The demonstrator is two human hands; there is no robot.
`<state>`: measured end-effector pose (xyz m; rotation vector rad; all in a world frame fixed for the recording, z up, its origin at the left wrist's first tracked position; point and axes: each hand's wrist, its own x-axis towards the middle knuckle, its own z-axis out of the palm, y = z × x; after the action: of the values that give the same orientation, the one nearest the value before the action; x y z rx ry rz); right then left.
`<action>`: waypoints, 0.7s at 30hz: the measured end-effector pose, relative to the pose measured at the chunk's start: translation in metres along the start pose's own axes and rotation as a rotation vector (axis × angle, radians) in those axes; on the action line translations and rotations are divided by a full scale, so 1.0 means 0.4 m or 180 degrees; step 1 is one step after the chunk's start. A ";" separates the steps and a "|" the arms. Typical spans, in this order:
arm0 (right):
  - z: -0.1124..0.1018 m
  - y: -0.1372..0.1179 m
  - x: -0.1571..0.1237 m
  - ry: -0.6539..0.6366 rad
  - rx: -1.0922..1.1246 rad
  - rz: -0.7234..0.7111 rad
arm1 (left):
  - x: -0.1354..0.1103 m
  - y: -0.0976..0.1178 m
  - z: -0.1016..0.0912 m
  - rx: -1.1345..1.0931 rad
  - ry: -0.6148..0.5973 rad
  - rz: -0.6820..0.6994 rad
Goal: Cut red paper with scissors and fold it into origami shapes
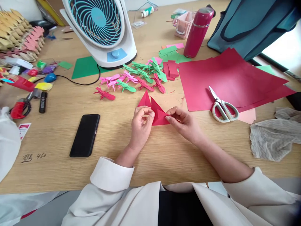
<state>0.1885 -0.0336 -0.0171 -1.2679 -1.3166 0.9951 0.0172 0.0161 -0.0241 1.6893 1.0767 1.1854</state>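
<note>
A partly folded piece of red paper [160,118] is held between both hands, just above the wooden table. My left hand [142,123] pinches its left side with thumb and forefinger. On the right corner, the thumb and fingers of my right hand [182,121] are closed in another pinch. Two pointed flaps stand up from the paper. Just beyond the hands lie small folded paper figures in red, green [147,73] and pink; one red figure [104,94] sits apart at the left. White-handled scissors [223,108] rest partly on large red paper sheets [211,78] to the right.
A white fan [101,31] stands at the back, with a dark red flask [198,33] and a teal bag [249,28] to its right. A black phone [85,135] lies left of my hands. A crumpled grey cloth [272,136] is at the right.
</note>
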 end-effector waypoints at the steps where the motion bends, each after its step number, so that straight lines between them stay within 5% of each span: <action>1: 0.000 0.000 0.000 0.0022 0.0010 0.0012 | 0.001 0.002 -0.004 0.0055 0.0070 -0.0024; 11: 0.002 0.007 -0.001 -0.0036 0.0051 0.0101 | -0.007 0.012 -0.011 -0.0510 -0.0134 -0.0306; 16: 0.006 0.016 0.006 -0.0004 0.0226 0.0196 | -0.002 0.010 -0.008 -0.0451 0.0070 -0.0276; 21: 0.008 0.011 0.003 -0.0019 0.0254 0.0221 | -0.005 0.024 -0.014 -0.0364 -0.0138 -0.0281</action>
<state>0.1860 -0.0318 -0.0216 -1.2578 -1.2325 1.0902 0.0135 0.0117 -0.0143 1.5573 1.0270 1.1279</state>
